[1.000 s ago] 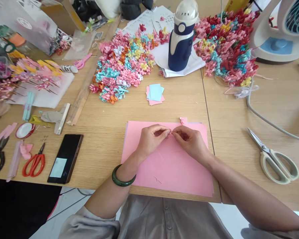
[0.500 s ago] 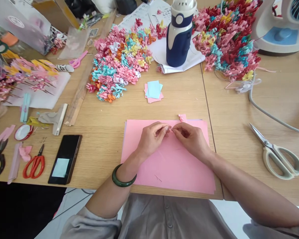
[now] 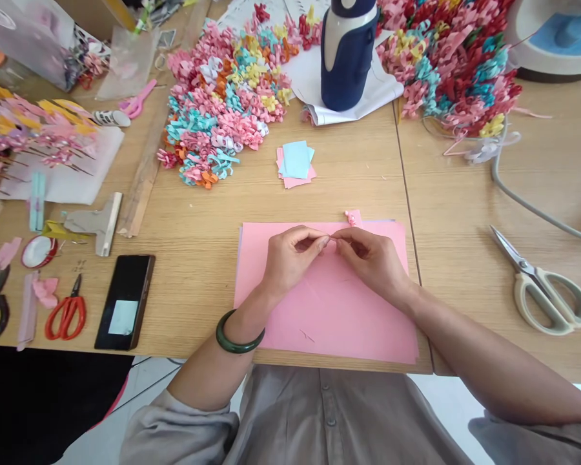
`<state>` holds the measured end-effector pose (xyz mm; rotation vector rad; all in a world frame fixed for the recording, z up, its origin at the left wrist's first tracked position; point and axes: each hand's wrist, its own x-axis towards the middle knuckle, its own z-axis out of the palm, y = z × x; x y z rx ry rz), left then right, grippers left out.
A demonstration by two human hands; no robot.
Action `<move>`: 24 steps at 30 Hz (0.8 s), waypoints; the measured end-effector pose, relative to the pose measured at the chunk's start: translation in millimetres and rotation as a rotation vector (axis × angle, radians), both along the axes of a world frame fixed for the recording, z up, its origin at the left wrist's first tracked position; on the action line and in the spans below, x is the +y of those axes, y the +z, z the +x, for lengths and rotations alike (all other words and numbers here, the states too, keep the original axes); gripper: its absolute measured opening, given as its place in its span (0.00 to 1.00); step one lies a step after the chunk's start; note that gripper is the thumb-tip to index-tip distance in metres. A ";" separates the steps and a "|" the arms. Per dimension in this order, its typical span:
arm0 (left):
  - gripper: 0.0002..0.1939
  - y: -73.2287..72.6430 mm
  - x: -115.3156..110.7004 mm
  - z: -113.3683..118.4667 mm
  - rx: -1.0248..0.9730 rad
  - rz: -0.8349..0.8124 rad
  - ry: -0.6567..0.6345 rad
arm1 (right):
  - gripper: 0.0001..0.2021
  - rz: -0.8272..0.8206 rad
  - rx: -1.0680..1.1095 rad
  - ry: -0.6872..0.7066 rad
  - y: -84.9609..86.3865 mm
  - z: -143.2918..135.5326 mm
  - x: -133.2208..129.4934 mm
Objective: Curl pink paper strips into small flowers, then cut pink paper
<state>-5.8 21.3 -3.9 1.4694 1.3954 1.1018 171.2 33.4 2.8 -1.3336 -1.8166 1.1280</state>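
Observation:
My left hand point(image 3: 293, 258) and my right hand point(image 3: 370, 258) meet fingertip to fingertip above a sheet of pink paper point(image 3: 339, 316). Both hands are closed in a pinch. A tiny, thin pink strip point(image 3: 331, 237) shows between the fingertips, mostly covered by them. Just beyond my right hand, a small pink piece with beads point(image 3: 352, 218) lies at the sheet's far edge. Fine pink slivers point(image 3: 307, 336) rest on the near part of the sheet.
Paper squares point(image 3: 296, 161) lie beyond the sheet. Behind them are a heap of curled paper flowers point(image 3: 223, 110) and a dark blue bottle point(image 3: 347, 58). Beige scissors point(image 3: 545, 284) lie right; a phone point(image 3: 124, 290) and red-handled scissors point(image 3: 68, 313) lie left.
The view has shifted slightly, so the table's things sit higher in the picture. My hands remain pinched together over the sheet, and less of the pink strip shows between the fingertips.

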 end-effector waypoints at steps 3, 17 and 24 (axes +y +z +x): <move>0.06 1.1 -0.5 1.5 0.011 -0.006 -0.015 | 0.09 0.013 0.006 0.000 1.0 -0.1 -0.4; 0.08 1.6 0.9 -1.6 -0.045 -0.037 -0.082 | 0.08 0.048 -0.007 -0.035 0.9 -0.6 0.7; 0.06 0.5 2.4 -0.9 -0.032 -0.036 -0.071 | 0.09 0.028 -0.024 -0.023 -2.3 -0.5 1.4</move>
